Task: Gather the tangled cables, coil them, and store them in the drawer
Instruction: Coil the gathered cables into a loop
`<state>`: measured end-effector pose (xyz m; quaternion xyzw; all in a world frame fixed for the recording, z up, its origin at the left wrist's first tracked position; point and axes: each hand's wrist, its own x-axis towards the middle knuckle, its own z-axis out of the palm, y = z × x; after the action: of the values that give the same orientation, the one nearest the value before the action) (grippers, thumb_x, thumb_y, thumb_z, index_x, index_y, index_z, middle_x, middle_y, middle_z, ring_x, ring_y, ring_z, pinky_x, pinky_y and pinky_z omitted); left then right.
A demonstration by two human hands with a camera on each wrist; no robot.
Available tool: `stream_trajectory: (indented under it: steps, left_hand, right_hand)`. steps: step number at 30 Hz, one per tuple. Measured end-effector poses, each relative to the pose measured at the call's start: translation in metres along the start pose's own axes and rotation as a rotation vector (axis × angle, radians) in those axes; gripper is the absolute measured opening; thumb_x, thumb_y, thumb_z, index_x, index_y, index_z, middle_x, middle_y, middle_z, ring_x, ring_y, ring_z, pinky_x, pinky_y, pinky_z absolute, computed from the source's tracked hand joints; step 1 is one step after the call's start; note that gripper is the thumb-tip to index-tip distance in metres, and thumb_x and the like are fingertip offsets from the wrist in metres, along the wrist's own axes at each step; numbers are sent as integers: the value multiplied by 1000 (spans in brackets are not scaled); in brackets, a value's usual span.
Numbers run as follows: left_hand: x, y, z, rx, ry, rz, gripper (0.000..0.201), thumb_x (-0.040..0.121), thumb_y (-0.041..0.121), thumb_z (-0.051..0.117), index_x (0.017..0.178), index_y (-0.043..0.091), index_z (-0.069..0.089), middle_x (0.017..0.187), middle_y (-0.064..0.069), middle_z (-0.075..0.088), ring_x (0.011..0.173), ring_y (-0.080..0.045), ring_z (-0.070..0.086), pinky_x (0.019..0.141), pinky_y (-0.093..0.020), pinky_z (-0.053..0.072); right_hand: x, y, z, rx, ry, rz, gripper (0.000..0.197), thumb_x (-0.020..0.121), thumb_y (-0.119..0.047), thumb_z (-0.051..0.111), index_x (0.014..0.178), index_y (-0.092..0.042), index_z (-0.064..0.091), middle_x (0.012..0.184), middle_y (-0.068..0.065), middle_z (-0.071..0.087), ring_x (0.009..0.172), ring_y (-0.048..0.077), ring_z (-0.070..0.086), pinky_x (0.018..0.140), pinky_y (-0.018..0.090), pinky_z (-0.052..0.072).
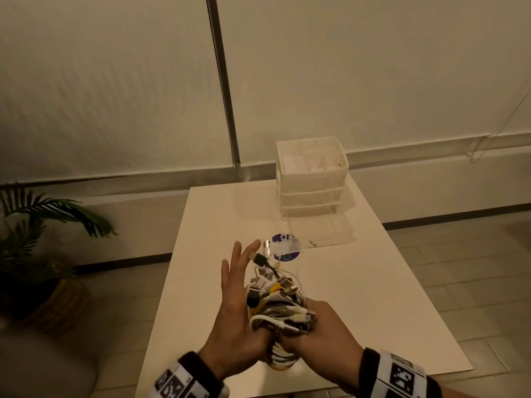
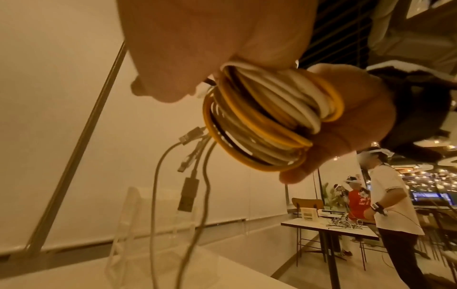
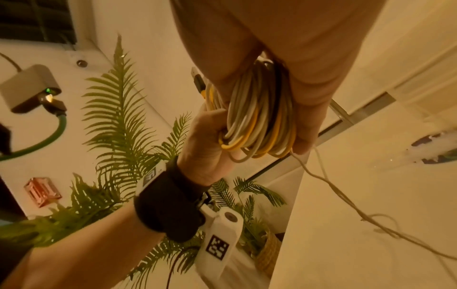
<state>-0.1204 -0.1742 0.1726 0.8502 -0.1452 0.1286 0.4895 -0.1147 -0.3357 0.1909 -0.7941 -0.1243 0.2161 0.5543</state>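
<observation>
Coiled bundle of cables (image 1: 277, 308), white and yellow loops with one dark strand, plug ends sticking out on top, held above the near part of the white table (image 1: 359, 288). Gripped from the right by the right hand (image 1: 324, 328), fingers curled round the loops. Left hand (image 1: 235, 308) against the bundle's left side, fingers straight and spread, thumb tucked at the coil's base. Thin loose cord (image 3: 346, 197) trailing from the coil onto the table. Drawer unit (image 1: 311, 179) at the table's far end, well apart; clear drawer (image 1: 324, 231) pulled out of it.
</observation>
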Motion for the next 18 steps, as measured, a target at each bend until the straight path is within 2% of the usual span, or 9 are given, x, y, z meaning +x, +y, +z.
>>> stream_trajectory:
  steps: [3, 4, 7, 8, 10, 13, 15, 18]
  left_hand:
    - [13, 3, -9, -31, -131, 62, 93, 75, 25, 69, 154, 19, 20, 162, 19, 19, 153, -14, 2, 120, -54, -11]
    - [18, 3, -11, -16, -166, 95, 92, 76, 23, 70, 154, 23, 21, 162, 19, 16, 153, -15, 3, 120, -55, -11]
    - [33, 4, -15, 89, -233, 246, 105, 74, 11, 77, 149, 53, 16, 163, 20, 9, 153, -19, -3, 118, -57, -12]
    - [37, 6, -15, 136, -253, 292, 106, 73, 10, 78, 147, 56, 17, 164, 17, 10, 153, -22, -5, 117, -60, -12]
    - [43, 7, -14, 193, -275, 340, 93, 73, 14, 78, 145, 48, 29, 165, 9, 13, 153, -26, -6, 115, -66, -10]
    - [46, 7, -13, 216, -306, 352, 72, 75, 18, 71, 139, 32, 42, 165, 9, 15, 153, -27, -6, 114, -68, -9]
    - [48, 7, -12, 188, -362, 337, 75, 76, 18, 69, 142, 35, 39, 164, 12, 18, 153, -24, -3, 114, -67, -9]
    - [50, 4, -10, 165, -412, 330, 94, 75, 14, 70, 150, 45, 22, 163, 11, 21, 153, -21, 2, 114, -67, -9]
  right_hand:
    - [-1, -6, -3, 29, 1, -47, 39, 70, -18, 59, 101, -38, 70, 101, -10, 73, 98, 8, 67, 97, 37, 50]
    - [0, -7, -5, 43, 1, -65, 42, 69, -13, 59, 100, -38, 71, 101, -10, 74, 98, 8, 67, 96, 35, 51]
    - [1, -9, -11, 88, 14, -88, 47, 70, 6, 59, 94, -32, 73, 96, -11, 75, 94, 5, 68, 88, 21, 51]
    - [1, -9, -11, 106, 13, -88, 49, 72, 12, 58, 91, -30, 74, 93, -12, 75, 91, 3, 68, 83, 16, 50]
    - [1, -8, -13, 104, 8, -89, 49, 72, 15, 56, 88, -27, 74, 86, -10, 74, 85, 3, 68, 77, 14, 49]
    - [2, -7, -15, 90, -17, -67, 40, 74, 10, 57, 89, -23, 74, 81, -8, 73, 80, 5, 67, 77, 18, 51]
    - [2, -5, -16, 71, -33, -61, 34, 74, 0, 58, 88, -27, 72, 80, -10, 71, 81, 6, 66, 80, 24, 51]
    - [5, -1, -20, 6, -49, -48, 32, 70, -14, 60, 97, -26, 72, 92, -5, 73, 91, 13, 68, 91, 37, 54]
